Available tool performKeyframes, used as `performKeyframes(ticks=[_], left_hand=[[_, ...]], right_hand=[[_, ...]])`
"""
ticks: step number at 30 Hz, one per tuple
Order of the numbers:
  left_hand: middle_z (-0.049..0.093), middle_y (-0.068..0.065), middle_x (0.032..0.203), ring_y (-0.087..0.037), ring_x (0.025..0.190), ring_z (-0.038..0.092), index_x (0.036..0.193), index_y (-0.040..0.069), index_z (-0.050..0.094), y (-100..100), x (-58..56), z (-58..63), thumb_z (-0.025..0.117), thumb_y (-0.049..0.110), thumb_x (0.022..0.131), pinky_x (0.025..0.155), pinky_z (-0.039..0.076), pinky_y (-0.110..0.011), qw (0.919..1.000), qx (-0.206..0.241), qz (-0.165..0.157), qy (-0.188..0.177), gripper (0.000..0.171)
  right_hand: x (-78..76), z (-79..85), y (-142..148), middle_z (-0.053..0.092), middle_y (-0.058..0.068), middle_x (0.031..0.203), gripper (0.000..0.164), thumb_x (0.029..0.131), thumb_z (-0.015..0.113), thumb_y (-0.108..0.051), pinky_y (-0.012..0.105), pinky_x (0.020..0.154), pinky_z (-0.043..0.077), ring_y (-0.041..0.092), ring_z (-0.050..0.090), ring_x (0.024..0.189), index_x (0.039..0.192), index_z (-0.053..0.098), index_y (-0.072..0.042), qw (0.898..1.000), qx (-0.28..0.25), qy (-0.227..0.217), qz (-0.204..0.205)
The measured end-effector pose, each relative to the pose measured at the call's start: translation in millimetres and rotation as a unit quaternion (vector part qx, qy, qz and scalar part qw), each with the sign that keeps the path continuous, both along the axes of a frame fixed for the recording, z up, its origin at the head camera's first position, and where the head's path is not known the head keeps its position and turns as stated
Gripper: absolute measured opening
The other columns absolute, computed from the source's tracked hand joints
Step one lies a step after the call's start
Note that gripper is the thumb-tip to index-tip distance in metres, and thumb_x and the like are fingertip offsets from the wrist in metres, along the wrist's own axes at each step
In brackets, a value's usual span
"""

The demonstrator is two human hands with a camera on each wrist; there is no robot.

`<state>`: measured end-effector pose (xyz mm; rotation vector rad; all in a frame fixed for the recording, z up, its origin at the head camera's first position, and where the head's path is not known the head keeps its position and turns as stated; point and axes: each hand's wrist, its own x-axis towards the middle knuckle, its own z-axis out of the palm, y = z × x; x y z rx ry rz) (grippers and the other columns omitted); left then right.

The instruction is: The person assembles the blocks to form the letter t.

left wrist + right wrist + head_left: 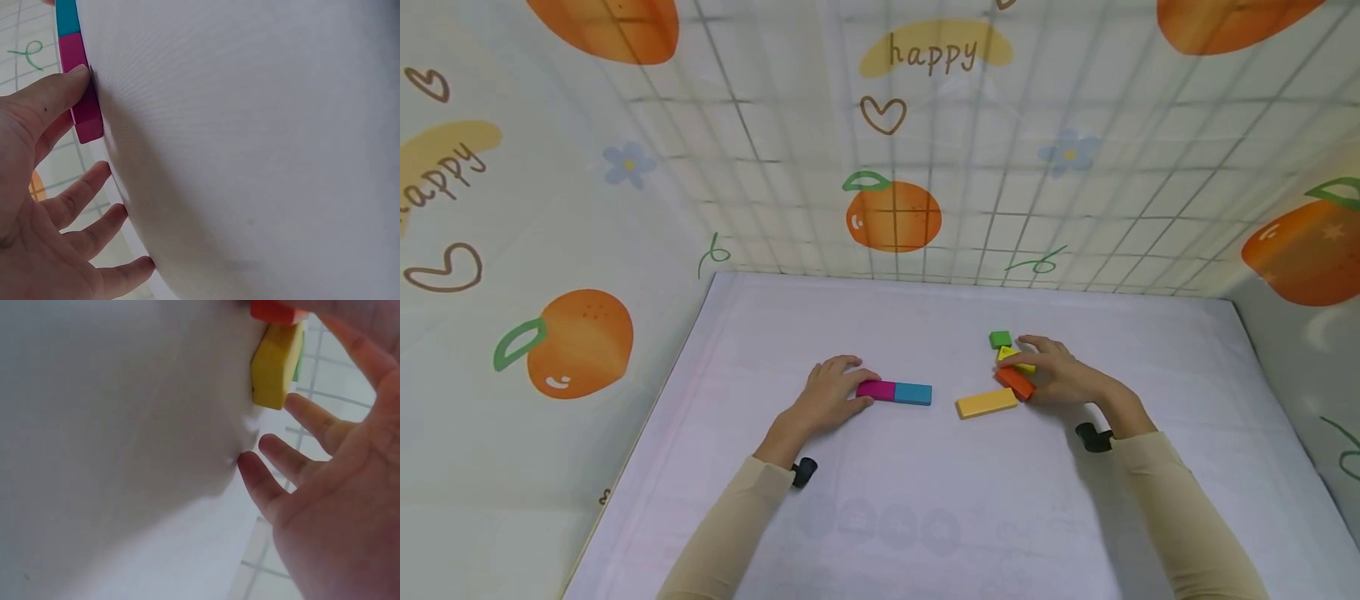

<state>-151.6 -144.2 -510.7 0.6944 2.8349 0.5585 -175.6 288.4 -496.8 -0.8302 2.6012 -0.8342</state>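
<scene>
My left hand (pixel 826 395) pinches a magenta block (pixel 876 390) between thumb and index finger; the other fingers are spread on the table side. End to end with that block, touching it, lies a blue block (pixel 913 394). Over to the right, my right hand (pixel 1063 375) has its thumb and index finger around an orange-red block (pixel 1015 383). Just behind this one is a yellow triangular block (pixel 1009 355), partly covered by the index finger. A small green block (pixel 1000 339) sits behind the yellow one. In the right wrist view the thumb hides much of the orange-red block (pixel 278 311).
A long yellow-orange block (pixel 987 404) lies between the two hands, its right end close to the orange-red block. The white tabletop (pixel 887 467) ends at a patterned cloth wall (pixel 790 208) at the back, with more cloth on both sides.
</scene>
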Motion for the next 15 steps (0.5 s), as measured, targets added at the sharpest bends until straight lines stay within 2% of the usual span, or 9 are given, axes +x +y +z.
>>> performKeyframes(ticks=[7, 11, 15], left_hand=[[0.046, -0.008, 0.147, -0.030, 0.140, 0.033, 0.130, 0.029, 0.066, 0.3, 0.2, -0.1, 0.070, 0.034, 0.095, 0.111, 0.025, -0.061, 1.0000, -0.002, 0.001, 0.005, 0.036], [0.047, -0.009, 0.146, -0.032, 0.139, 0.035, 0.128, 0.028, 0.067, 0.4, 0.8, 0.8, 0.071, 0.033, 0.094, 0.110, 0.026, -0.061, 0.9999, 0.006, 0.000, 0.008, 0.035], [0.048, -0.009, 0.146, -0.032, 0.139, 0.035, 0.128, 0.028, 0.067, 0.6, 0.7, 0.8, 0.071, 0.033, 0.094, 0.110, 0.027, -0.060, 0.9999, 0.003, -0.001, 0.010, 0.035]], right_hand=[[1.6, 6.0, 2.9, 0.030, 0.031, 0.153, 0.059, 0.076, 0.077, 0.005, 0.080, 0.098, 0.025, 0.055, 0.022, 0.137, 0.128, 0.067, -0.020, 1.000, -0.012, -0.009, -0.012], [3.2, 9.6, 3.3, 0.029, 0.030, 0.152, 0.060, 0.077, 0.076, 0.007, 0.079, 0.098, 0.024, 0.054, 0.021, 0.136, 0.130, 0.065, -0.019, 0.999, -0.020, -0.022, -0.021], [4.4, 11.5, 1.4, 0.030, 0.031, 0.152, 0.058, 0.079, 0.077, 0.005, 0.078, 0.100, 0.025, 0.053, 0.022, 0.136, 0.132, 0.064, -0.015, 0.999, -0.026, -0.014, -0.017]])
